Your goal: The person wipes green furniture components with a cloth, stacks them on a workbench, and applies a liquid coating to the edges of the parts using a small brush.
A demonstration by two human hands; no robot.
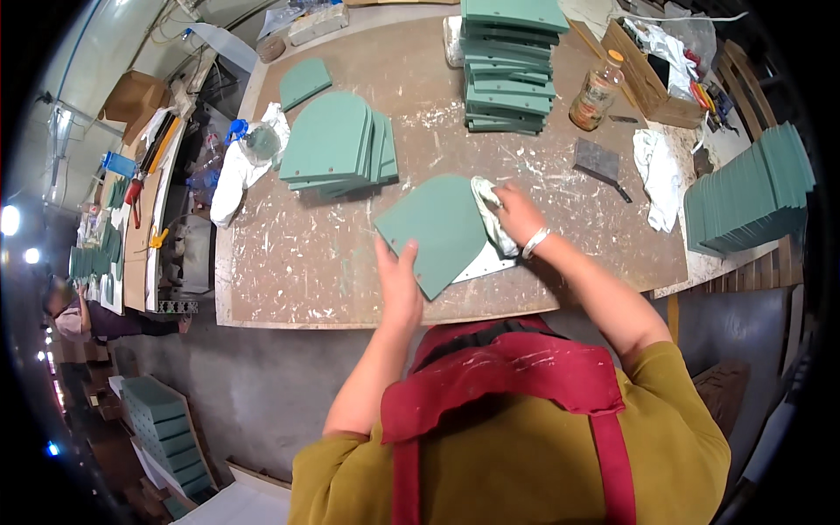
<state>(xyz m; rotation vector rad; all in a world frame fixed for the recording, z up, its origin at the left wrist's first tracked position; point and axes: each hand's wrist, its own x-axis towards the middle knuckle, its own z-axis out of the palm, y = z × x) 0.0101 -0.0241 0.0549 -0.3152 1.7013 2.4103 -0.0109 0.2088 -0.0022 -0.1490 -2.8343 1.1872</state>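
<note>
A green arch-shaped board [433,226] lies on the paint-flecked worktable [289,262] in front of me. My left hand [398,278] grips its near edge and holds it down. My right hand [516,213] presses a crumpled white cloth [490,210] against the board's right edge. A white sheet [486,262] pokes out from under the board. Further back lies a fanned pile of the same green boards [337,144].
A tall stack of green boards [509,66] stands at the back, a glass jar [595,92] and a cardboard box [647,74] to its right. A dark scraper [599,162] and white rag [658,171] lie right. More boards [748,192] are stacked far right. A person [83,315] sits at left.
</note>
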